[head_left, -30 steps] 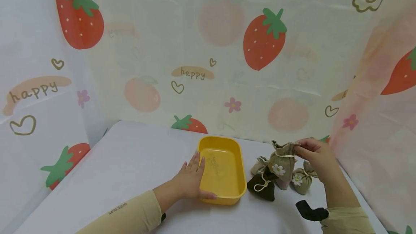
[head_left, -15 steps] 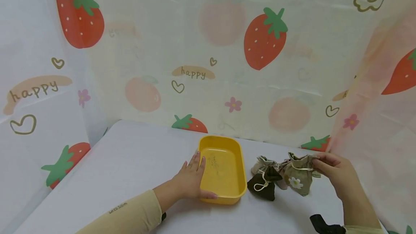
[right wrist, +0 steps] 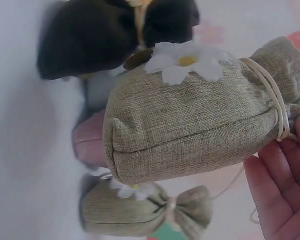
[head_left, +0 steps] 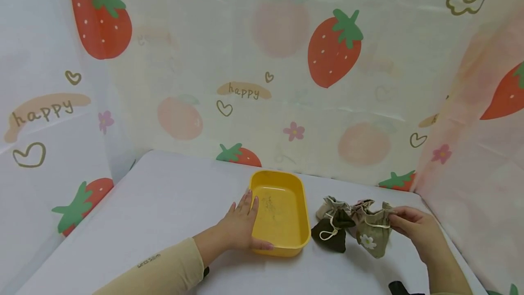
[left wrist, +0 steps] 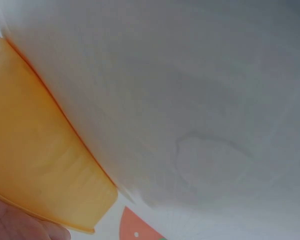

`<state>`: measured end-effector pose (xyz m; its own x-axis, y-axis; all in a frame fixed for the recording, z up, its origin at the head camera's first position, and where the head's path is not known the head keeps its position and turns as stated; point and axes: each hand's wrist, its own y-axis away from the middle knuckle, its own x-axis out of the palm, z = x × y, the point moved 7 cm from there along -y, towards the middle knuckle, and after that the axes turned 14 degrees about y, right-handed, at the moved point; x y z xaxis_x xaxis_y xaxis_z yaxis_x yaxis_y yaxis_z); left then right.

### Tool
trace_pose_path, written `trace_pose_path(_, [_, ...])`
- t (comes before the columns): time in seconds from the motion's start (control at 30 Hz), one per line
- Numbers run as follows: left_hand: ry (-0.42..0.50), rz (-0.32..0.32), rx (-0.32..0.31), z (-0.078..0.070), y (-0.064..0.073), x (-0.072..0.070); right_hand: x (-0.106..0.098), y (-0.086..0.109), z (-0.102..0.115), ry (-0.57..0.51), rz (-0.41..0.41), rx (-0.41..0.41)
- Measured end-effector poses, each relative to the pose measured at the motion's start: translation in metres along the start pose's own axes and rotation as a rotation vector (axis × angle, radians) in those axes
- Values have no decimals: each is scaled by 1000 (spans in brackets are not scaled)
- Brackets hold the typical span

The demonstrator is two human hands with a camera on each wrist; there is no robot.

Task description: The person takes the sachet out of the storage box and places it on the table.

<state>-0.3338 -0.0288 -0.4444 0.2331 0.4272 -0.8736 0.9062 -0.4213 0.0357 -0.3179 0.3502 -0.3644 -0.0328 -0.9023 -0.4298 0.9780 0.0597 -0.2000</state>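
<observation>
My right hand (head_left: 417, 231) pinches the gathered neck of an olive-beige linen drawstring pouch (head_left: 374, 236) with a white daisy on its front. The pouch tilts, its shadow falling on the table; in the right wrist view its cord circles the neck beside my fingers (right wrist: 275, 180). Below it in that view lies another olive daisy pouch (right wrist: 125, 210), hidden behind the held one in the head view. My left hand (head_left: 239, 231) rests with straight, spread fingers on the left rim of a yellow plastic box (head_left: 282, 251), thumb over the near rim.
Left of the held pouch stand a dark brown pouch (head_left: 330, 238) with a pale cord and a grey-beige pouch (head_left: 333, 206) behind it. A pinkish pouch (head_left: 360, 211) shows beside them. Strawberry-printed sheets (head_left: 335, 53) enclose the white table (head_left: 184, 185) at back and sides.
My right hand has carried the olive daisy pouch rightward, then down and nearer to me, now overlapping where the smaller daisy pouch showed. The left hand and yellow box have stayed still.
</observation>
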Motion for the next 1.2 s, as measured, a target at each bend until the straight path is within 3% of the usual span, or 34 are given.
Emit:
trace_pose_path(0.23, [1,6,-14,2,-2,2,5,-1,-20,62,6,101])
trace_pose_path(0.5, [-2,0,-6,3,-2,2,17,2,-39,110,26,156])
trace_pose_path(0.8, [-10,-3,-4,2,-2,0,28,6,-57,154,88,308])
trace_pose_path(1.2, [-3,-7,0,3,-2,2,20,5,-46,154,98,233])
